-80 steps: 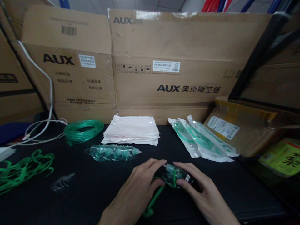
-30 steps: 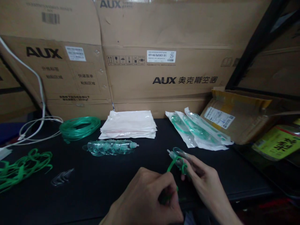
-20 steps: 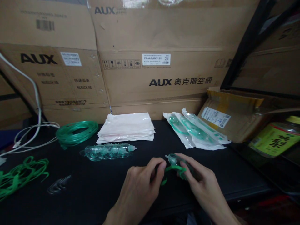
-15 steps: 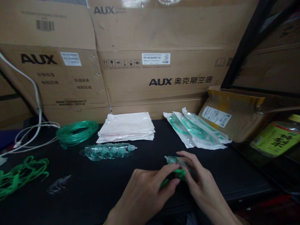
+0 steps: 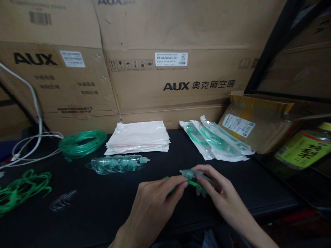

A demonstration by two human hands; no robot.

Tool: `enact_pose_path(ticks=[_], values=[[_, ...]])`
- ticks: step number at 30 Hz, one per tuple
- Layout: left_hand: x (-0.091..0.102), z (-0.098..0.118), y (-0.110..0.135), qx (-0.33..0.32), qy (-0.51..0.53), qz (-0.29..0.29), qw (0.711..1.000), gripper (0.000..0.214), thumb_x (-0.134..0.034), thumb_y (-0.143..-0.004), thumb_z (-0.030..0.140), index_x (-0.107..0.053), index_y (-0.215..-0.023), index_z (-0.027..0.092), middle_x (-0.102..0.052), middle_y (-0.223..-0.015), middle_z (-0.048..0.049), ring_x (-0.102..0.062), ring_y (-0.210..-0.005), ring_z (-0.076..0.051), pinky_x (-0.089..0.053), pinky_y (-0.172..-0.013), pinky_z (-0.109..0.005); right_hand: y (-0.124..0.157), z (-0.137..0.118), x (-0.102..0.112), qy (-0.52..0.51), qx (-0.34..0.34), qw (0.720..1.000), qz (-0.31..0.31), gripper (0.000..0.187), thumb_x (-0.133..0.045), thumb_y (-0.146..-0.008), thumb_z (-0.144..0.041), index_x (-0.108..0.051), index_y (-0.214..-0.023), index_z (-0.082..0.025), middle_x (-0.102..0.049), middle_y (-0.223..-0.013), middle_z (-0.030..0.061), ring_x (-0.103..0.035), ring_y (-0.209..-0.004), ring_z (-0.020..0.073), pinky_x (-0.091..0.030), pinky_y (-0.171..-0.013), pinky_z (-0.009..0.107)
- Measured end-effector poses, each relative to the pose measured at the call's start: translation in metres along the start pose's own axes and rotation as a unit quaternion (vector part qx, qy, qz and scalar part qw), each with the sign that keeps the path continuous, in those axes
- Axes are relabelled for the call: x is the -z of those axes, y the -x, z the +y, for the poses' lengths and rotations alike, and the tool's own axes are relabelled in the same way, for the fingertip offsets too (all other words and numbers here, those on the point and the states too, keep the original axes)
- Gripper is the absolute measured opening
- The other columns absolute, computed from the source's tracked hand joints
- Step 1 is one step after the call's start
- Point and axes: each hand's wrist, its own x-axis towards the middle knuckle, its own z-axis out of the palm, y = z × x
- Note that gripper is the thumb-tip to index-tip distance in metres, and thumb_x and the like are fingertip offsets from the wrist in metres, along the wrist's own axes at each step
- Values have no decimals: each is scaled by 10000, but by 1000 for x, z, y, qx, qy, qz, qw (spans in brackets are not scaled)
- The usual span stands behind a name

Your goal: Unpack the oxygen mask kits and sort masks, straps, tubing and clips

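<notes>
My right hand (image 5: pixel 214 184) is closed around a clear green-tinted plastic mask (image 5: pixel 188 174), whose nozzle points to the left. Between thumb and fingertips, my left hand (image 5: pixel 157 196) pinches a green elastic strap (image 5: pixel 193 184) that runs across to the mask. Part of the mask is hidden by my right fingers. Left of my hands lies a row of nested clear green masks (image 5: pixel 117 164). A tangle of green straps (image 5: pixel 24 191) is at the far left, with several small clear plastic pieces (image 5: pixel 62 200) beside it.
A coil of green tubing (image 5: pixel 82 143) and a stack of white pouches (image 5: pixel 138 137) lie at the back of the black table. Packed pouches with green tubing (image 5: pixel 213 139) are at right, near an opened carton (image 5: pixel 254 120) and a yellow-labelled jar (image 5: pixel 303 148). Large cardboard (image 5: pixel 134 93) stands behind.
My left hand has drawn left, away from my right, and the strap now stretches between them. The mask has turned slightly in my right hand. The view has tilted down a little.
</notes>
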Motion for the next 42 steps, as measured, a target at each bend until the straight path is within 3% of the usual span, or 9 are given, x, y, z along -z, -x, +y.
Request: enact_pose_path(ticks=[3,6,9,12,16,23,32,36,42], values=[[3,7,-2,45,-25,-24,998,108,-611,-949,182,-679,-1008,240,-747,-742,66,-706,-585,-101,-459,-544,-191,0,2,-1,-40,-42,998,12,345,-506,-1022,-498,-556,-1188,-199,-627,-679,-14,-595,-586,151,-490,-540,247],[5,11,-3,81,-42,-95,991,64,-630,-913,242,-678,-954,252,-698,-641,74,-669,-517,-120,-398,-504,-228,1,6,0,-8,-45,999,19,371,-480,-1031,-499,-529,-1258,-210,-628,-704,-14,-595,-590,152,-491,-550,249],[4,12,-4,96,-55,-120,987,138,-629,-945,338,-689,-1055,280,-756,-734,56,-713,-580,-155,-406,-539,-249,4,11,2,73,-5,997,12,350,-472,-1039,-446,-568,-1313,-250,-726,-1014,56,-700,-887,192,-567,-779,290],[3,11,-3,112,-64,-126,984,188,-594,-987,381,-687,-1132,306,-785,-802,44,-734,-616,-177,-418,-566,-260,8,14,3,122,39,992,-14,366,-458,-1048,-385,-556,-1389,-294,-656,-1369,75,-617,-1274,236,-491,-1074,377],[2,10,-1,88,-75,-183,976,155,-591,-1001,378,-721,-1041,302,-797,-814,24,-760,-678,-214,-426,-589,-271,13,17,2,145,80,986,-33,439,-445,-1038,-298,-483,-1474,-331,-595,-1473,60,-551,-1371,249,-428,-1159,455],[0,9,-2,88,-71,-178,977,146,-591,-994,258,-717,-922,244,-778,-755,13,-740,-628,-185,-364,-547,-258,17,16,2,117,83,988,-59,529,-602,-960,-243,-448,-1463,-289,-549,-1475,132,-573,-1332,270,-473,-1118,423],[1,10,-3,127,-84,-184,971,109,-638,-948,254,-671,-850,219,-760,-728,5,-721,-617,-200,-314,-546,-263,16,17,3,90,67,992,-62,596,-701,-889,-219,-477,-1435,-300,-583,-1430,96,-578,-1324,254,-482,-1100,363],[2,11,-5,141,-86,-203,965,111,-608,-978,288,-689,-921,238,-782,-821,-6,-751,-727,-228,-391,-608,-274,14,16,1,122,73,987,-79,511,-689,-879,-200,-569,-1373,-250,-639,-1377,102,-608,-1281,271,-477,-1102,383],[-1,10,-5,129,-106,-227,959,155,-576,-983,254,-670,-864,222,-776,-835,-5,-751,-749,-244,-428,-630,-300,9,2,-5,114,70,987,-87,429,-626,-877,-148,-588,-1297,-225,-700,-1255,82,-675,-1128,232,-526,-980,304]])
